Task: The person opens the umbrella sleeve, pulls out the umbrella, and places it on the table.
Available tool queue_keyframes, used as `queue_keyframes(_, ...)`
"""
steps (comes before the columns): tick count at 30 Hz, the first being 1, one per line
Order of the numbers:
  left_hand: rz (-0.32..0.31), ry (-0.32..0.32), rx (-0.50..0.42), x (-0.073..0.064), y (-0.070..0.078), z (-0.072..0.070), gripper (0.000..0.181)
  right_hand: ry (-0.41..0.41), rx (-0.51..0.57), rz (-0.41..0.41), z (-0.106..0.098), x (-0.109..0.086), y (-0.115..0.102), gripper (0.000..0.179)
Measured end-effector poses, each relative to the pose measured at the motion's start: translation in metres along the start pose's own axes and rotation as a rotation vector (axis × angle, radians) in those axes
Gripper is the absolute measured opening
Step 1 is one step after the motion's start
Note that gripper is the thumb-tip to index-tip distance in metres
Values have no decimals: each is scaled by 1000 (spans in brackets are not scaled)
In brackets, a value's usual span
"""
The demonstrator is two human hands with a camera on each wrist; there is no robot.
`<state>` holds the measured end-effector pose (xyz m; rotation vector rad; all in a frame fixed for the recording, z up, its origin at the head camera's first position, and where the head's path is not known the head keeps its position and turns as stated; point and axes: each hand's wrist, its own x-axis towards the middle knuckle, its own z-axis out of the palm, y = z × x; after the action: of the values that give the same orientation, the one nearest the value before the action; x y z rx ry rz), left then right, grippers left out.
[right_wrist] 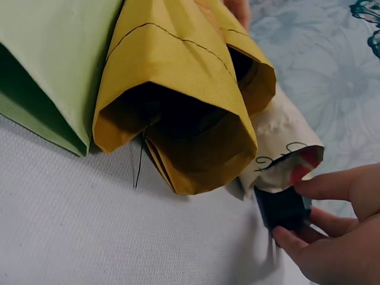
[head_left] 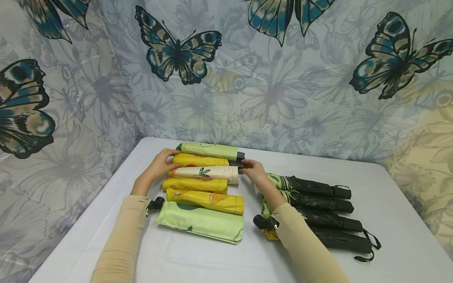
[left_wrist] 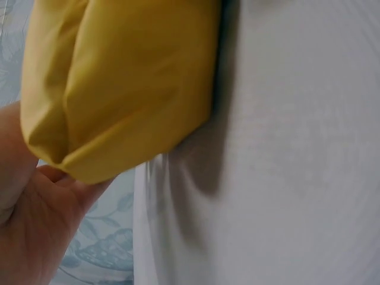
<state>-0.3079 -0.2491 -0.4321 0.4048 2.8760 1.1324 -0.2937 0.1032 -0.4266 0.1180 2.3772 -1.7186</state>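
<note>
Right wrist only: yellow sleeve (right_wrist: 178, 65) gaping; right hand (right_wrist: 341, 237) pinches dark handle (right_wrist: 281, 208).

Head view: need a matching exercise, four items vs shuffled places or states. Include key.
Things
1. Left hand
2. Right hand
3. Cream roll
4. Black bundles

Places or states
A. between two yellow rolls
B. partly hidden by the right sleeve
C. at the left end of the farthest yellow roll
D. gripping a black end

Pairs: 1-C, 2-D, 3-A, 4-B
</note>
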Motion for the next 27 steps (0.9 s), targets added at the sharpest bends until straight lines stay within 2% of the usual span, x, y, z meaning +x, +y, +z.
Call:
queue_keyframes(4,-18,6,3,1,0,0,52,12,-41,-1,2,0,0,50)
queue_keyframes(10,-43,-21,-47,1,-1,1,54,31,-75,3,3,1,1,50)
queue_keyframes(13,-33,-26,-53,1,-1,0,56,45,-88,1,4,2,1,49)
queue_keyframes(18,-5,-24,-5,1,-1,0,57,80,-125,-15,5,2,1,44)
queue_keyframes(22,-1,-26,4,1,-1,1,56,101,-170,-25,5,2,1,39)
queue_keyframes(27,-3,-27,8,1,-1,2,55,101,-177,-22,2,1,1,39)
